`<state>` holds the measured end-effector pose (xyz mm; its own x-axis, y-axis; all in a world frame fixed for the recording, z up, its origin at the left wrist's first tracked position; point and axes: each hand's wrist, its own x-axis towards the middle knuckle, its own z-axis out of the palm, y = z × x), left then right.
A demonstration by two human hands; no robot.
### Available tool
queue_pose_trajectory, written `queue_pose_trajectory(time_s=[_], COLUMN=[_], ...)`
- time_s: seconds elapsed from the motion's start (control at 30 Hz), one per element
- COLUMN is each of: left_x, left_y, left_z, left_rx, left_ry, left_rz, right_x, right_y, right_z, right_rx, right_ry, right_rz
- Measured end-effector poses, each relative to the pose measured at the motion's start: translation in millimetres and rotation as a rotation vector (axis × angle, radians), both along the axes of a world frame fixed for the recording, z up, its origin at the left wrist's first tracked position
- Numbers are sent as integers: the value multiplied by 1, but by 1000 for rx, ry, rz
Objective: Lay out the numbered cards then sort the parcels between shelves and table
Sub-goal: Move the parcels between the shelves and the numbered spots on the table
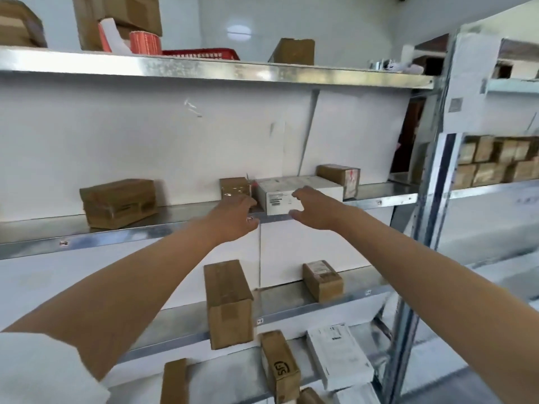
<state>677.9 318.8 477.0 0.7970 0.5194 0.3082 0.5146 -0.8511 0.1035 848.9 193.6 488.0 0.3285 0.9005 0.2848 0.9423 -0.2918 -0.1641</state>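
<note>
Middle shelf (pixel 145 230) holds three brown parcels (pixel 119 202) (pixel 234 188) (pixel 338 176), one white parcel (pixel 300 183)

Left hand (pixel 233 214) and right hand (pixel 315 211) sit at the front of a white box (pixel 303 189) on the middle shelf (pixel 116 237); contact cannot be confirmed.

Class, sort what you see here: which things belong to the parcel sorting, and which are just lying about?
Job: white box, left hand, right hand, taped brown parcel, tall brown parcel.
Lying about: red basket, red label roll.
</note>
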Motion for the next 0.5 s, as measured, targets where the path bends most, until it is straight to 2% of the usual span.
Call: queue_pose_trajectory(time_s=[0.2,0.3,0.5], left_x=[77,114,175], left_y=[36,58,88], left_z=[2,5,-3], left_rx=[-63,-186,-343], left_ry=[-81,-124,-270], left_rz=[-43,-3,82], right_x=[82,122,191], right_y=[15,30,68], right_z=[1,12,0], right_rx=[50,92,10], right_ry=[26,87,84], right_rz=[-173,-209,-315])
